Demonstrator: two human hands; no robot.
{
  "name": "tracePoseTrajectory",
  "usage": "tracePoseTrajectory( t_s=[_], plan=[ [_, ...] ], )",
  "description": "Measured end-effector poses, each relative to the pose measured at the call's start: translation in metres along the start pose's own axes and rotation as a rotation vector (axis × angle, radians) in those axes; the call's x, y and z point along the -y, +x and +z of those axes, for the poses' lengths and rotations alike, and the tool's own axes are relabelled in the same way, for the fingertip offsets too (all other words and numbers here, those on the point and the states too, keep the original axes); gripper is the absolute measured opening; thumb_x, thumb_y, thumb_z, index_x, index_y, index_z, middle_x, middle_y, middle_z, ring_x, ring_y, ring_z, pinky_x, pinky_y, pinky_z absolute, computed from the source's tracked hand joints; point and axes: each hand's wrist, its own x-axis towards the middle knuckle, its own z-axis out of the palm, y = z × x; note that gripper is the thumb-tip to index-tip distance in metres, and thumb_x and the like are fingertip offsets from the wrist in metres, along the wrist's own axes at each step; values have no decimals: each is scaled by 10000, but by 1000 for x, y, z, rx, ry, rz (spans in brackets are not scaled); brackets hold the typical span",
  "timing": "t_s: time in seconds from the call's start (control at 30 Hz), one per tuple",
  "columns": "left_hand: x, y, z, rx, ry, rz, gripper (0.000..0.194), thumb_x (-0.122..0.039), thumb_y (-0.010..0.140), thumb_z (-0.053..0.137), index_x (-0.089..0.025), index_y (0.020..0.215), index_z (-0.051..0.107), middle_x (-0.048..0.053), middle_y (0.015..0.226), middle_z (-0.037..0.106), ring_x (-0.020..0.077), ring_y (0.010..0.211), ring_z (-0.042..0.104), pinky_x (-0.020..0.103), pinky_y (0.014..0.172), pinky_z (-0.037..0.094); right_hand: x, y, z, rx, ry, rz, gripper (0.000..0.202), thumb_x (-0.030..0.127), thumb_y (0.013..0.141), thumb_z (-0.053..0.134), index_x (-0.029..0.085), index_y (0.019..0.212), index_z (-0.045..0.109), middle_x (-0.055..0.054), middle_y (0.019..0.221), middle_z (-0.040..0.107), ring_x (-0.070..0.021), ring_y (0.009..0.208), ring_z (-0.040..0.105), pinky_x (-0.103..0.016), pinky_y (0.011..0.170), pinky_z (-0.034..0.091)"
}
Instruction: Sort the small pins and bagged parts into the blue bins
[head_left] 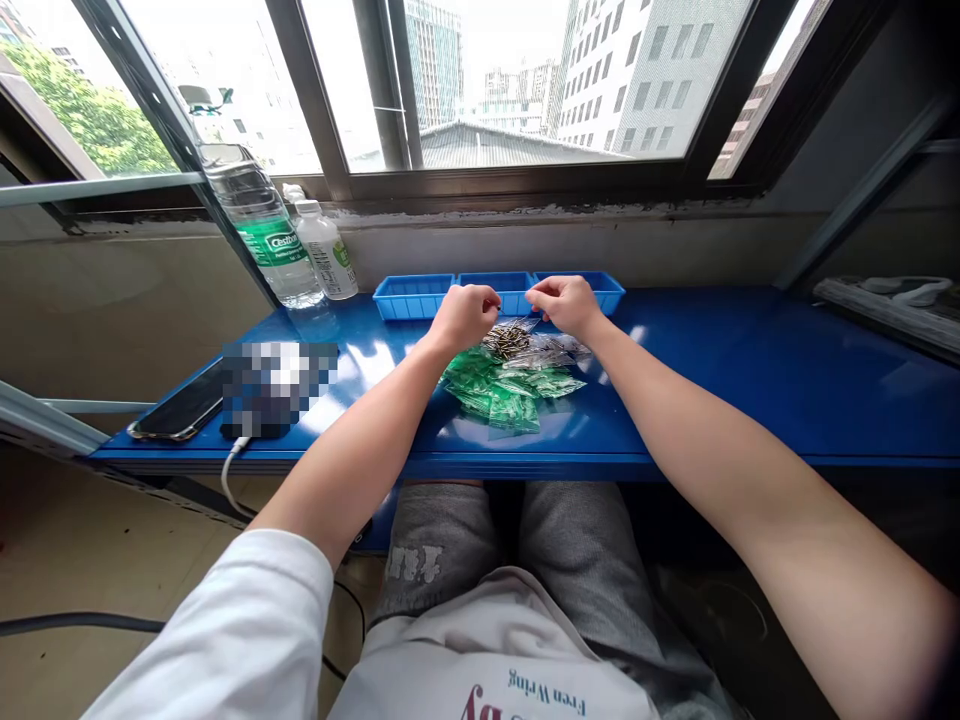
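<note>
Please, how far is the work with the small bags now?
Done: nothing visibly; the blue plastic trays look empty. In hand: left hand and right hand pinch a clear bag over the pile of small metal screws. Left: the heap of green plastic bags.

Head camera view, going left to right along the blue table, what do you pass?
Phone → large water bottle → small bottle → left hand → pile of small screws → right hand.

Green packets (504,392), perhaps brassy screws (508,340)
</note>
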Motion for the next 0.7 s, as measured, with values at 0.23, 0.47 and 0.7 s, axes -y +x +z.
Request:
tracePoseTrajectory(
  t_s=[0.23,0.47,0.7],
  plan=[
    [-3,-1,0,-53,-65,38,210,-188,943,614,-144,988,815,72,941,824,206,835,730,276,795,526,21,-13,5,376,106,-69,228,322,843,670,149,944,779,-22,756,722,-120,564,567,-260,581,481],
    [-2,0,2,-93,-64,61,194,-246,982,619,-146,940,780,71,903,806,197,802,689,284,758,485,25,-13,3,314,108,-76,138,228,860,669,165,739,687,24,560,590,-108,506,513,-250,515,402],
    [-1,-1,2,-17,-39,24,159,-228,963,631,-155,932,768,72,873,793,203,772,678,294,714,467,28,-13,-1,225,269,16,118,184,827,745,159,728,685,7,578,637,-101,486,521,-238,484,412]
  ],
)
